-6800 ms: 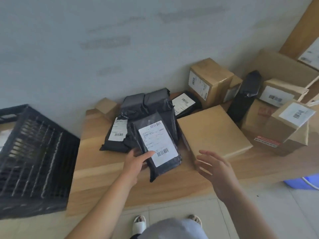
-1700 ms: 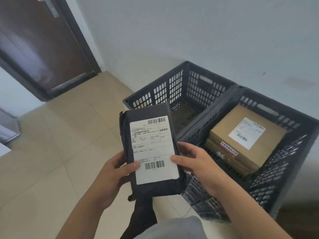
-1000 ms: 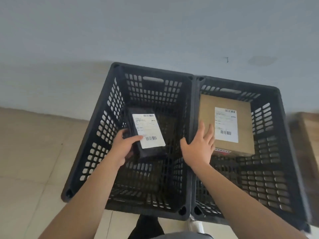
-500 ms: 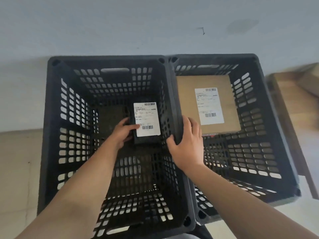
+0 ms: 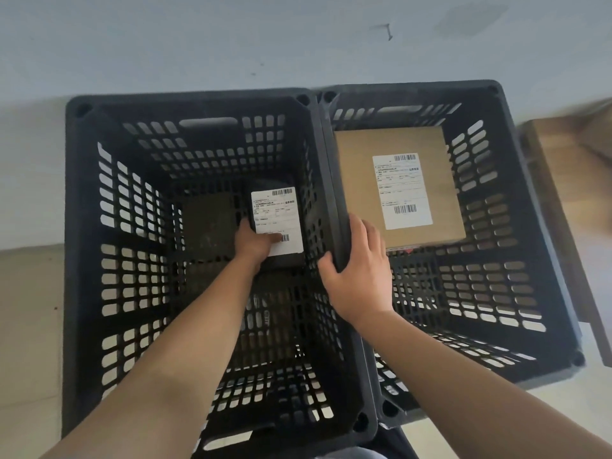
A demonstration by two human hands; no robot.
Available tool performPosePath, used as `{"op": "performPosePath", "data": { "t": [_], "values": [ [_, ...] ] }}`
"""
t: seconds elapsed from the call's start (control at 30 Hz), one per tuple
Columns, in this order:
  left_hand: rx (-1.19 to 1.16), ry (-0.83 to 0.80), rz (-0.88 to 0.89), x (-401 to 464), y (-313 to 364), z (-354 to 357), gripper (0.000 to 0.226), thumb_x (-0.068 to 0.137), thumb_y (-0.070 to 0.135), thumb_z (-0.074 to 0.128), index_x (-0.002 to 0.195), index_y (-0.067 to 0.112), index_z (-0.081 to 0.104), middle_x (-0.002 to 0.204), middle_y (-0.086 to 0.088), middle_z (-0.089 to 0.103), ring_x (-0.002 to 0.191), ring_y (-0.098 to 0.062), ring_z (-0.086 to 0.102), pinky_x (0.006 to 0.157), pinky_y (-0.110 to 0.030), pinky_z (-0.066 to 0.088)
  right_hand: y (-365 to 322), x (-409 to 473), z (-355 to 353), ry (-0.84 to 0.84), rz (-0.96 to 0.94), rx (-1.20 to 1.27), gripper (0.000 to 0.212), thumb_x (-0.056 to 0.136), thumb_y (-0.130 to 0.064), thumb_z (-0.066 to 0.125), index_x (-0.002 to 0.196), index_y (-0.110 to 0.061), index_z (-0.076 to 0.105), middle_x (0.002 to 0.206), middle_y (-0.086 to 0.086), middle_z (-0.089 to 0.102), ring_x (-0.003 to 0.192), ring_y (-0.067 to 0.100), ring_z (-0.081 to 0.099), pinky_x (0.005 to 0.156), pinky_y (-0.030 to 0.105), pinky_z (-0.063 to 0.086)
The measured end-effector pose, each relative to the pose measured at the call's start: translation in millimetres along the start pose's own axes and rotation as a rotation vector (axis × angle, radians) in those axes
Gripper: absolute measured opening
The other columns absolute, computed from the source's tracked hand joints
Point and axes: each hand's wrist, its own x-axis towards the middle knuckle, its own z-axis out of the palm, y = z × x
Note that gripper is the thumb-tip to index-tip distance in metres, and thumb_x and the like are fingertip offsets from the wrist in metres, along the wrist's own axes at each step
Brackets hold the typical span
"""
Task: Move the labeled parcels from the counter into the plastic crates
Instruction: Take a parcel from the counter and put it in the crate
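From my head camera, looking straight down: two black plastic crates stand side by side against the pale wall (image 5: 231,44), their rims touching; the left crate (image 5: 82,226) is the one I am reaching into, and the right crate (image 5: 530,226) sits just beside it. My left hand (image 5: 253,245) is deep in the left crate, near its floor and toward its right wall; its fingers (image 5: 246,226) are curled round the lower left edge of the black parcel (image 5: 281,263), the thumb lying across the white shipping label (image 5: 277,220) close to the lower barcode; the label faces up. Whether the parcel already rests on the crate floor I cannot tell; the hand covers that edge. My right hand (image 5: 359,273) grips the shared rims between the two crates, the thumb on the left crate's side and the fingers (image 5: 367,233) curled over into the right crate's side. In the right crate lies a flat cardboard box (image 5: 357,193), label up, toward the far left corner, its near edge just beyond my right fingertips. At the far right of the picture a strip of the wooden worktop (image 5: 569,180) shows, just beside the right crate; the tiled floor (image 5: 26,309) runs along the left.
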Motion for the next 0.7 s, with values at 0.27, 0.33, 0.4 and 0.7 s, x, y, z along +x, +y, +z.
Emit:
{"op": "performPosePath", "data": {
  "t": [0.27, 0.33, 0.4, 0.7],
  "values": [
    [0.103, 0.038, 0.049, -0.6, -0.3, 6.2, 0.104, 0.081, 0.004, 0.086, 0.162, 0.017, 0.022, 0.149, -0.015, 0.053, 0.134, -0.035, 0.056, 0.112, -0.05, 0.048, 0.0, -0.1, -0.9, 0.001, -0.011, 0.006, 0.071, 0.093, -0.033, 0.063, 0.156, -0.018, 0.033, 0.15, 0.002, 0.044, 0.135, 0.025, 0.044, 0.108, 0.054, 0.046],
    [0.091, 0.034, 0.046, -1.5, -2.2, 5.9, 0.106, 0.082, 0.004, 0.085, 0.163, 0.018, 0.019, 0.15, -0.015, 0.052, 0.136, -0.034, 0.054, 0.113, -0.051, 0.047, 0.8, 0.2, 0.2, 0.009, -0.013, 0.006, 0.071, 0.093, -0.033, 0.063, 0.155, -0.018, 0.034, 0.15, 0.002, 0.044, 0.134, 0.026, 0.046, 0.106, 0.055, 0.046],
    [0.07, 0.039, 0.047, -4.3, -5.9, 6.3, 0.106, 0.084, 0.007, 0.084, 0.164, 0.018, 0.016, 0.152, -0.015, 0.051, 0.138, -0.034, 0.053, 0.114, -0.049, 0.046, 1.5, 0.4, 1.2, 0.018, -0.01, 0.0, 0.07, 0.093, -0.033, 0.063, 0.155, -0.018, 0.034, 0.15, 0.003, 0.044, 0.133, 0.026, 0.047, 0.105, 0.055, 0.047],
    [0.027, 0.113, 0.038, -15.2, -11.2, 11.4, 0.113, 0.082, 0.014, 0.086, 0.165, 0.02, 0.009, 0.161, -0.018, 0.038, 0.145, -0.036, 0.043, 0.115, -0.044, 0.041, 8.0, 2.9, 6.0, 0.023, -0.041, 0.0, 0.071, 0.093, -0.04, 0.059, 0.156, -0.02, 0.032, 0.151, 0.005, 0.044, 0.134, 0.028, 0.046, 0.106, 0.056, 0.047]
  ]
}}
